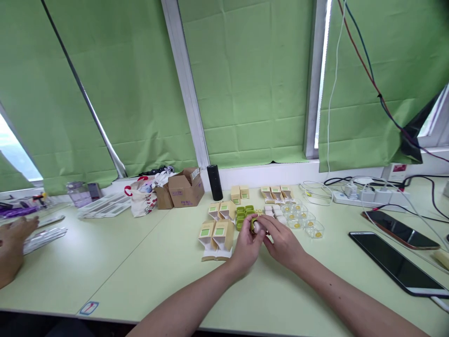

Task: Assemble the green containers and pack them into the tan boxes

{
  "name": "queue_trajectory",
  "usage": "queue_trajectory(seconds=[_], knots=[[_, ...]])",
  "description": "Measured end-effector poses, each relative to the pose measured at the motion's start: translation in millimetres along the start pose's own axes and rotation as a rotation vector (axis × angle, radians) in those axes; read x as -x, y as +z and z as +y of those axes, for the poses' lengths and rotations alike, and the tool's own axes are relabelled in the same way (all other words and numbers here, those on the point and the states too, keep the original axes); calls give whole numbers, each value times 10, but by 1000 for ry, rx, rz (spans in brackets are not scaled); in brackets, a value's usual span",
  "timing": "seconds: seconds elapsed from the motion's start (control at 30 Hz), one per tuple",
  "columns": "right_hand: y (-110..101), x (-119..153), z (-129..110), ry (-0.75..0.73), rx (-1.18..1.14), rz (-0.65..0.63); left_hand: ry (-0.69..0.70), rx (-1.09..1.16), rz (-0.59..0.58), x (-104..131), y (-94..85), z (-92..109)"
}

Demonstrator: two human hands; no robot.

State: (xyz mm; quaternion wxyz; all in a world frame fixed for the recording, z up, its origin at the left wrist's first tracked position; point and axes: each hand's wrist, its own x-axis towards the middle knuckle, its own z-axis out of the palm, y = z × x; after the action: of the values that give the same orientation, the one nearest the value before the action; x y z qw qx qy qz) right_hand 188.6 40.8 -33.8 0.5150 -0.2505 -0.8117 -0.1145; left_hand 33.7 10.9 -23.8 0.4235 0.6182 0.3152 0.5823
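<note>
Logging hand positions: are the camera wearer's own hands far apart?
No, the left hand and right hand meet around a small green-and-white piece.

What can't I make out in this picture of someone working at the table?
From the head view:
- Green-and-white piece: its full shape is partly covered by fingers of the left hand and right hand.
- Green cases: the left hand blocks some.
- Small cartons: any fine print is too small.
- Another person's hand: the left edge cuts off the arm.
- White-edged phone: the right edge crops one corner.
</note>
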Motion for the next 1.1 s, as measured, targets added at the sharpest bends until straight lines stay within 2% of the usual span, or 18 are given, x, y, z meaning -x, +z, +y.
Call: queue_trajectory(seconds=[0.2,1.1], knots=[[27,4,-7,-15,8,12,-33,-22,32,-23,18,9],[59,-5,-22,-1,13,25,-44,-48,33,-24,4,20]])
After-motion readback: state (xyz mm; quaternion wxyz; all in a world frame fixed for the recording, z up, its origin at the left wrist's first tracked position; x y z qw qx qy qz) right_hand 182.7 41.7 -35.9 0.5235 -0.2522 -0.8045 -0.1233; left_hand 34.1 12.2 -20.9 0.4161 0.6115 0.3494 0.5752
